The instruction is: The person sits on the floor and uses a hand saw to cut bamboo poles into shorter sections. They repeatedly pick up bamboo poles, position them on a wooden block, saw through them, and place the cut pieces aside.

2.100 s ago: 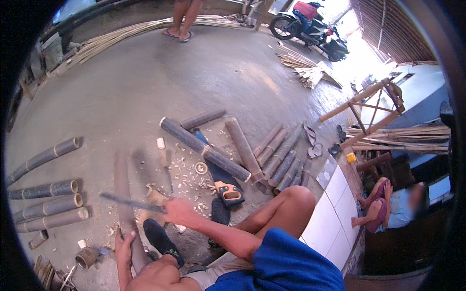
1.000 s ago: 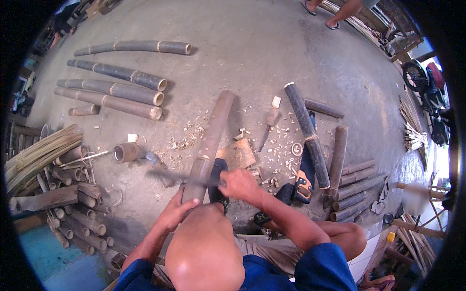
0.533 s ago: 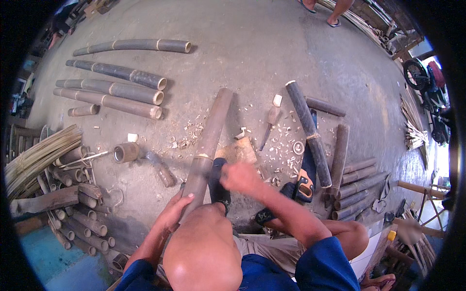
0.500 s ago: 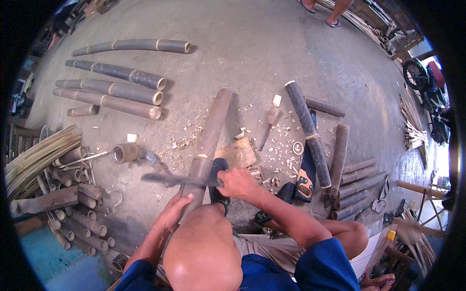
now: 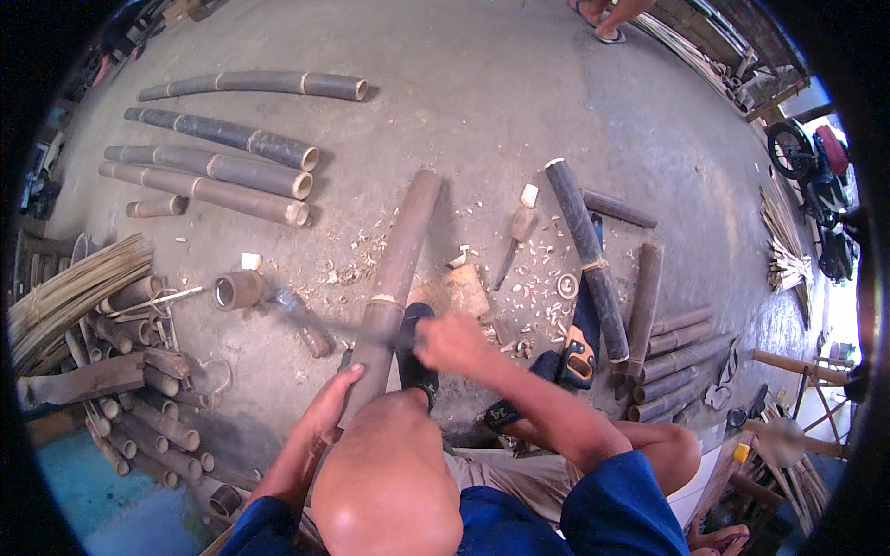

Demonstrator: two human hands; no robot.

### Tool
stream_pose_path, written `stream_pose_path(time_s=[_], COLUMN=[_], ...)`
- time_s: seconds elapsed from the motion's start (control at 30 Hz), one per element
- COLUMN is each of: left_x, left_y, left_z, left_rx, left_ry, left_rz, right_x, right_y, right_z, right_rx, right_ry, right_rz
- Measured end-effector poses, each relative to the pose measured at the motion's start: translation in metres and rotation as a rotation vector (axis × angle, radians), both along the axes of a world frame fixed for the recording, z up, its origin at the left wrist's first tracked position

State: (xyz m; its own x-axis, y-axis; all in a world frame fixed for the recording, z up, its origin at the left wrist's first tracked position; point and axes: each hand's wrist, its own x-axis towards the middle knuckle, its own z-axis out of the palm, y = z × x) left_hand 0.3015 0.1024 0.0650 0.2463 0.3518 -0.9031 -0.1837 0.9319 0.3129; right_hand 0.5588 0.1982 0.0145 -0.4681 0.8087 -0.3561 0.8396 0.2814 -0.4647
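A long brown bamboo tube [image 5: 408,236] slants away from me, with a pale ring at its node. My left hand [image 5: 339,397] is wrapped round its near part, thumb on top. In my right hand [image 5: 456,345] is a knife [image 5: 375,334], its motion-smeared blade lying across the tube just below the node. The fingers of that hand are closed, and the knife's handle is hidden in them. My raised knee covers the tube's near end. Beside the tube are a wooden block [image 5: 468,289] and scattered bamboo shavings [image 5: 348,271].
A wooden-handled chisel [image 5: 516,236], a dark bamboo tube [image 5: 591,255] and a handsaw [image 5: 578,360] lie to the right. Several tubes [image 5: 218,167] rest at the far left. Stacked bamboo [image 5: 167,426] stands nearer left. Another person's foot [image 5: 609,35] shows at the top.
My right hand has shifted slightly up and the knife's blade, clearer before, is now smeared. The left hand keeps its hold. The other person's feet have moved left.
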Motion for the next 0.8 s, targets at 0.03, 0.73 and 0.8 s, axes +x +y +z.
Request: stream_pose_path(time_s=[0.03, 0.73, 0.8], left_x=[0.001, 0.065, 0.062], left_y=[0.001, -0.008, -0.005], left_z=[0.000, 0.003, 0.003], left_rx=[0.003, -0.134, -0.134], left_ry=[0.009, -0.300, -0.298], left_rz=[-0.006, -0.227, -0.219], right_x=[-0.001, 0.010, 0.011], right_y=[0.001, -0.012, -0.012], right_z=[0.002, -0.023, -0.026], right_rx=[-0.039, 0.108, 0.096], right_ry=[0.047, 0.113, 0.163], right_rz=[0.137, -0.392, -0.140])
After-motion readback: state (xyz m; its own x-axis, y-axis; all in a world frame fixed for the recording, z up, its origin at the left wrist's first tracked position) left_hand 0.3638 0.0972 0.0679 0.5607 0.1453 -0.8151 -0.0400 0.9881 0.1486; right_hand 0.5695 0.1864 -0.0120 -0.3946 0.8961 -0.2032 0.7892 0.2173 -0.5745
